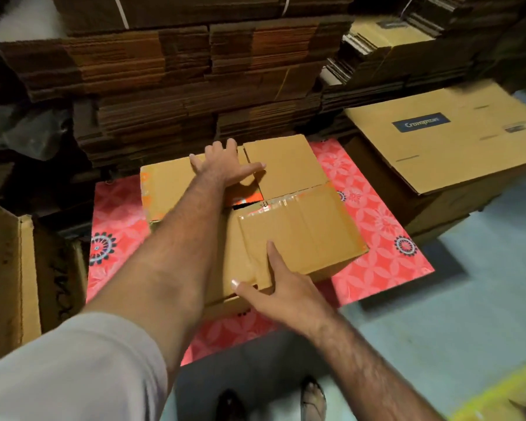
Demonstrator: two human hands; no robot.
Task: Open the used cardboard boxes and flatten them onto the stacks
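A brown cardboard box (298,226) lies on a red patterned mat (386,238), its top flaps partly apart with an orange gap showing in the middle. My left hand (225,165) lies flat with spread fingers on the far flaps. My right hand (274,284) rests at the box's near edge, forefinger straight on the taped near flap and thumb stretched along the edge. Tall stacks of flattened cardboard (170,83) rise right behind the box.
A flattened printed box (456,138) lies on a lower pile at the right. An upright open carton (12,268) stands at the left. More flat stacks (407,50) fill the back right. Pale floor (468,314) lies to the right, and my feet show at the bottom.
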